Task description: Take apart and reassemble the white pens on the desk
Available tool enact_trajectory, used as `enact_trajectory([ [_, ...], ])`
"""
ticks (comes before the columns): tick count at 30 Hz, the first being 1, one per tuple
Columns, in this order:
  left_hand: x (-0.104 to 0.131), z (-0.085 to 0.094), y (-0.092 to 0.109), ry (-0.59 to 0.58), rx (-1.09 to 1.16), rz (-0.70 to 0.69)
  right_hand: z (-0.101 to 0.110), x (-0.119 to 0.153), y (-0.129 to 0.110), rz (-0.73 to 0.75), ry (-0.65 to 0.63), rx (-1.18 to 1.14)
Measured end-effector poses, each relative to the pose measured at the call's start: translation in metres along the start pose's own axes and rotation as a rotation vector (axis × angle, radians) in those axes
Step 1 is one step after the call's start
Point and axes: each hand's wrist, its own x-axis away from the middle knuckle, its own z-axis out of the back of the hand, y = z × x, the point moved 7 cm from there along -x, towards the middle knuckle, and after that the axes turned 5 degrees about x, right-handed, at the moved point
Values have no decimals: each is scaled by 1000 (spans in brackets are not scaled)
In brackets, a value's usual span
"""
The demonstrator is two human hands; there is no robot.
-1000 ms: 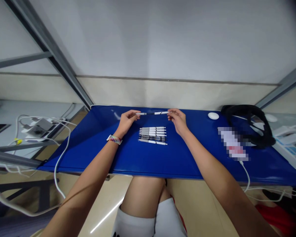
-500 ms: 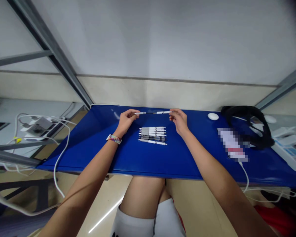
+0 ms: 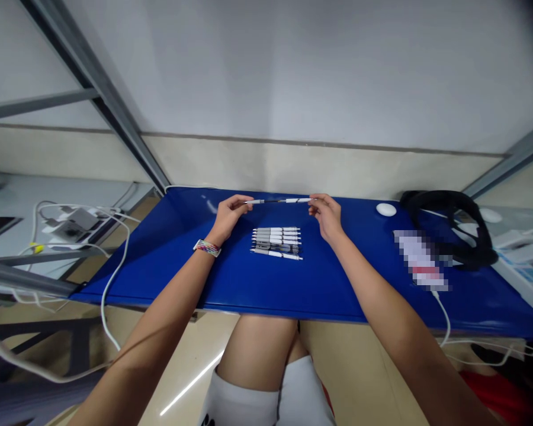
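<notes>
Above the far part of the blue table, my left hand pinches the grey front section of a pen. My right hand pinches the white barrel of the same pen at its far right end. The two parts are apart and in line, with a thin dark refill showing between them. Below, nearer me, several white and grey pens lie side by side in a row. One pen lies slightly tilted at the row's near side.
At the right are a white oval object, a black headband-like strap and a blurred-out phone-like item with a white cable. A metal post rises at the left, near loose white cables and chargers.
The white barrel has shifted slightly right, away from the grey section, so a little more of the refill shows. The view has shifted slightly; the pens on the table lie as before.
</notes>
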Motion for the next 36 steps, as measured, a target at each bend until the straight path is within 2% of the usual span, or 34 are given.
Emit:
enact_trajectory([
  [10,0,0,-2,5,17,11,0,2,-1,-3,-2,-23],
  [20,3,-3,5,11,5,10,-2,3,0,3,-3,-4],
  [22,5,-9,6,-25,-25,20,-10,8,-1,15,-72,13],
  [25,10,-22,7,-128,-126,43,-30,19,-2,49,-250,71],
  [27,13,-25,12,-139,-205,15,-37,25,-4,75,-305,92],
  [32,15,-27,17,-132,-333,-25,-40,27,-6,100,-314,95],
  [36,13,-29,15,-156,-230,-52,-37,26,1,0,-301,41],
])
